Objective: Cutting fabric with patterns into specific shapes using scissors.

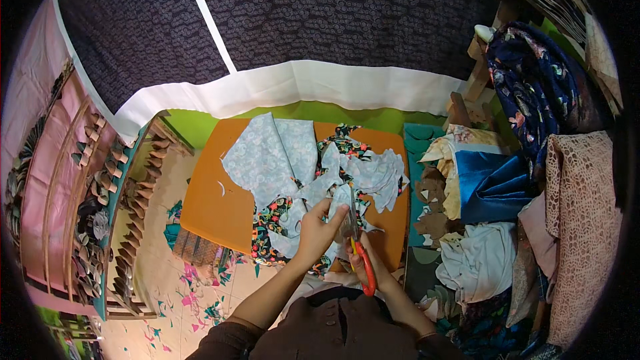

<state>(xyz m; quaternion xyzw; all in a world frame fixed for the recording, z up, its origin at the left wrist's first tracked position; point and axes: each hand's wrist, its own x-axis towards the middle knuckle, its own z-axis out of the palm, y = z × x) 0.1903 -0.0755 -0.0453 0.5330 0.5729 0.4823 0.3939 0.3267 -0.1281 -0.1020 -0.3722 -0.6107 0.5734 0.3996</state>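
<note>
My left hand (316,232) is closed on the edge of a pale, grey-white piece of fabric (341,195), with the thumb on top. Just beside it, my right hand (360,265) grips the scissors (368,272) by their red handles. Their blades point away from me and lie against the cloth next to my left thumb. Whether the blades are parted is hard to make out. More fabric spreads over the orange table: a large pale folded piece (270,153) at the far left, and black floral cloth (270,227) nearer to me.
The orange table (213,180) is in front of me. Racks of shoe-shaped forms (137,213) stand at left, with coloured scraps (193,300) on the floor. Folded blue satin (493,187), white cloth (477,260) and a lacy pink textile (580,220) are piled at right.
</note>
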